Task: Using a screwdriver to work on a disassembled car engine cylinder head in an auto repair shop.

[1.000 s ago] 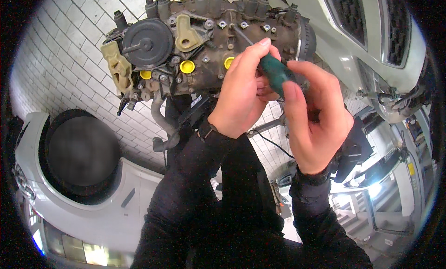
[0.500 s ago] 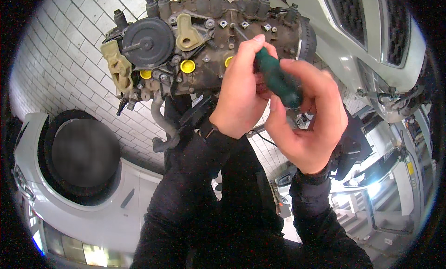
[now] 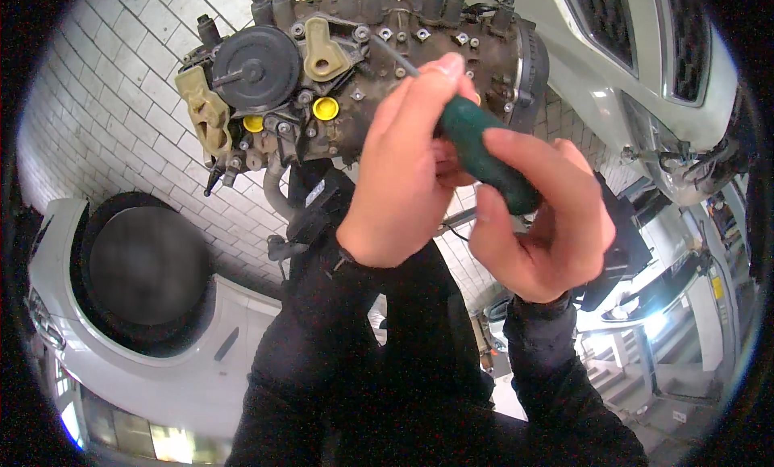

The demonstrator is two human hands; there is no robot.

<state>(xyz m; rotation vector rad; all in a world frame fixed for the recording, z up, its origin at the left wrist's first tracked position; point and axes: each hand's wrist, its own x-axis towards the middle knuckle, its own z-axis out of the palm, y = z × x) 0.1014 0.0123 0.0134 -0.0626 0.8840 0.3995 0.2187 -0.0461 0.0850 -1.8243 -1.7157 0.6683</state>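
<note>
A dirty engine (image 3: 387, 104) fills the upper middle, with a black round cover (image 3: 266, 68), yellow caps (image 3: 325, 108) and beige plastic parts (image 3: 322, 52) on it. My left hand (image 3: 403, 160) is closed on the front of a green screwdriver handle (image 3: 492, 156), over the engine. The shaft slants up-left, its tip close to a bolt at the bracket beside the beige part; I cannot tell whether they touch. My right hand (image 3: 544, 221) grips the rear of the same handle with bent fingers.
A white car fender with wheel (image 3: 242, 330) sits at lower left, and a pale car front (image 3: 661, 128) at upper right. Tiled floor (image 3: 129, 112) shows around the engine. A black stand or part (image 3: 318, 209) is below the engine, with a hose beside it.
The screwdriver tip has shifted left toward the bracket bolt. Both hands have moved, the left one left and slightly down, with the handle's rear end lower and further right.
</note>
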